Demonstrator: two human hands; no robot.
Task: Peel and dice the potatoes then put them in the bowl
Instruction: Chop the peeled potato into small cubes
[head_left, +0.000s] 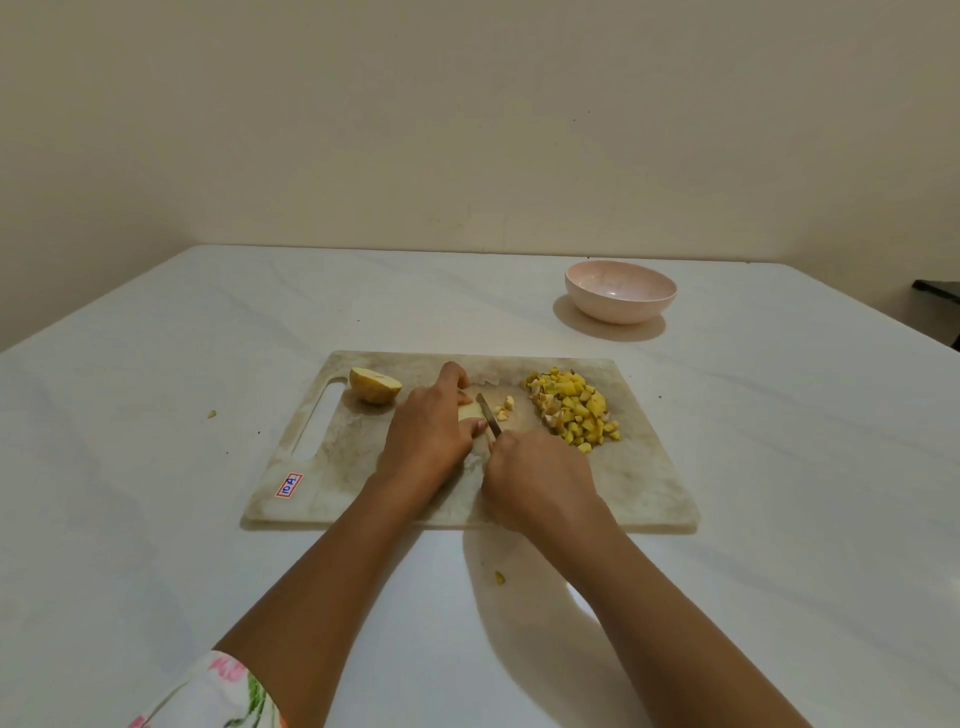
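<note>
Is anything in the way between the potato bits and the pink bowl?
Nothing visible. The potato bits lie on the board's right side; the bowl stands beyond them, with only board and table between.

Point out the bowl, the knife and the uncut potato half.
bowl (619, 309): head view, outer wall.
knife (488, 414): head view, middle of the blade.
potato half (376, 382): head view, cut face.

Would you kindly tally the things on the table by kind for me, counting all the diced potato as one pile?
Cutting board: 1
Bowl: 1
Knife: 1
Potato half: 1
Potato chunk being cut: 1
Pile of diced potato: 1
Stray scraps: 2
Total: 8
</note>
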